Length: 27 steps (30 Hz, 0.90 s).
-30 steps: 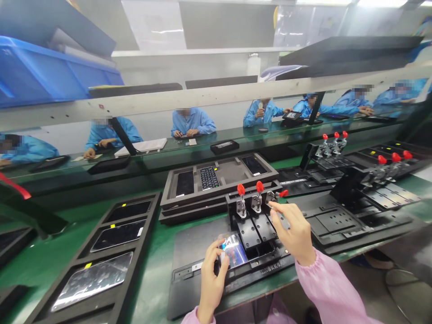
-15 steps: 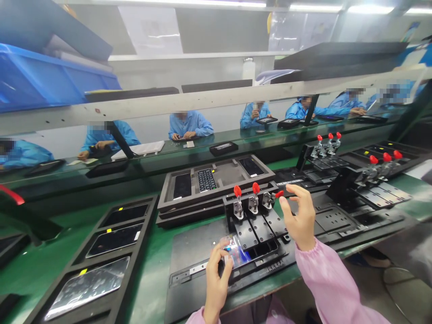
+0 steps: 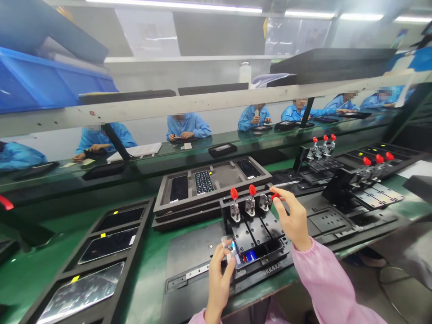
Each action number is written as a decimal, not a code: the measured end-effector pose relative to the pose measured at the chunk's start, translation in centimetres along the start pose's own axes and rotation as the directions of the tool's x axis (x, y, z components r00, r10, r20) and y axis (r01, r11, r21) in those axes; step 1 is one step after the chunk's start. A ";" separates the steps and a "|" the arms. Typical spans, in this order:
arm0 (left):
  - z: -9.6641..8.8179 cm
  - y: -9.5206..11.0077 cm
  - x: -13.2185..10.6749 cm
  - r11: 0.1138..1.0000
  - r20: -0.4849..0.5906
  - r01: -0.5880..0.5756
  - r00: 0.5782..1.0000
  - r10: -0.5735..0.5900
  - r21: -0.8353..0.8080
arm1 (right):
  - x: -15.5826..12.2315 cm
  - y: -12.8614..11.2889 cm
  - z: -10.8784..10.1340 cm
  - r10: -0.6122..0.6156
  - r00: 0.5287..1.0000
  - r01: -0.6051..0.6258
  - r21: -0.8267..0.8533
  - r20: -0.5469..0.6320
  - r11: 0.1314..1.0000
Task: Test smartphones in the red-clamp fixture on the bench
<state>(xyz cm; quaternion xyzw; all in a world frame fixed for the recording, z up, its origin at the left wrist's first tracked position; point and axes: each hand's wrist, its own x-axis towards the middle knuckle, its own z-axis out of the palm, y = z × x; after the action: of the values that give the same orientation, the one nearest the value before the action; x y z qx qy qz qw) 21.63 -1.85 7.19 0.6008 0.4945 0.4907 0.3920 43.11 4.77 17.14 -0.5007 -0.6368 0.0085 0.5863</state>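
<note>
Panel [image 3: 238, 254] partly behind left hand [image 3: 219, 281], tray [image 3: 130, 274] cut off

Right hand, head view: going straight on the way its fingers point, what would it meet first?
The right hand would likely meet the red plastic handle of the nearest metal toggle clamp; depth is unclear, so it may already touch.

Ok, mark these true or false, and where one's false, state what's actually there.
The left hand holds a glossy panel over the black fixture. True.
Three red-handled toggle clamps stand on that fixture. True.
The right hand grips the blue bin. False: it is raised at the rightmost clamp's red handle.
The person's own sleeves are blue. False: the sleeve is pink.
</note>
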 end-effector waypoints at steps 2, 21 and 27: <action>-0.2 0.1 0.0 1.000 0.005 -0.001 1.000 0.001 -0.002 | -0.2 -0.2 -0.4 -0.028 0.999 0.027 -0.027 -0.025 0.999; -0.3 0.6 0.4 0.976 0.005 -0.059 0.998 0.059 0.212 | -7.8 3.5 1.0 -0.028 0.991 0.110 -0.680 0.130 0.725; -0.3 0.6 0.4 0.983 -0.029 -0.043 0.998 0.048 0.177 | -8.0 3.6 0.5 0.031 0.991 0.061 -0.634 0.133 0.771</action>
<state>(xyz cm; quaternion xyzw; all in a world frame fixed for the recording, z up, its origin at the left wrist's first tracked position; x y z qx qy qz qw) 21.51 -1.58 7.94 0.6362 0.5286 0.4635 0.3178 43.48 1.69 8.93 -0.6628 -0.6442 -0.1782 0.3376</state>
